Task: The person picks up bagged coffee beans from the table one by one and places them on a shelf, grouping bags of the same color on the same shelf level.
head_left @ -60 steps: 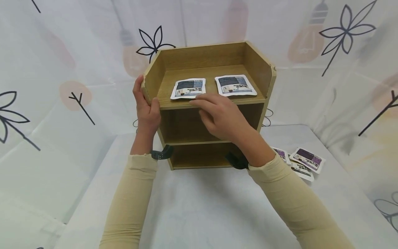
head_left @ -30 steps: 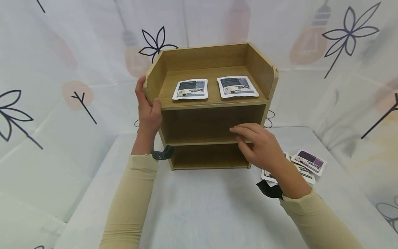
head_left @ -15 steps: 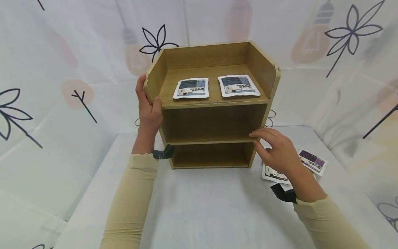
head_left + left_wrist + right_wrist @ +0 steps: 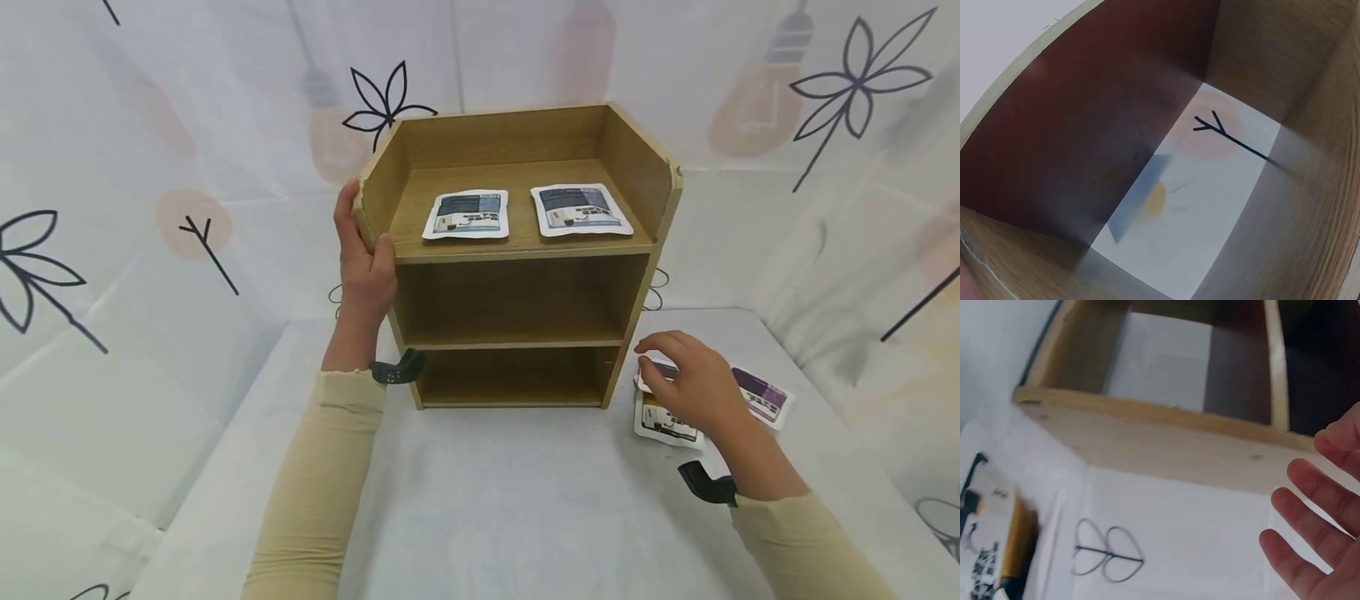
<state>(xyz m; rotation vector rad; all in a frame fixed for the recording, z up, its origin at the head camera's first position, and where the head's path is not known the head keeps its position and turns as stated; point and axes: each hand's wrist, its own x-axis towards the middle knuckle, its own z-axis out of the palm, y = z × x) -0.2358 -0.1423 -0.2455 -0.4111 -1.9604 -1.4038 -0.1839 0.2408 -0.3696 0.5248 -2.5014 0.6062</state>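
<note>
A wooden shelf unit stands in the middle of the head view. My left hand grips the front edge of its left side panel, thumb in front. Two flat white sachets with blue labels, a left one and a right one, lie side by side on the top shelf. Over a small group of sachets on the table, my right hand hovers with fingers loosely bent and nothing held. Among that group are a sachet with a yellow-brown label and one with a purple label, partly covered by the hand.
The white table extends in front of the shelf unit. A patterned white sheet hangs behind and at both sides. The lower compartments show bare wood in the head view; the left wrist view looks into one compartment's wooden wall.
My right hand has moved from the left sachet on the top shelf, down and right, to above the sachets on the table. The left hand keeps its hold on the side panel.
</note>
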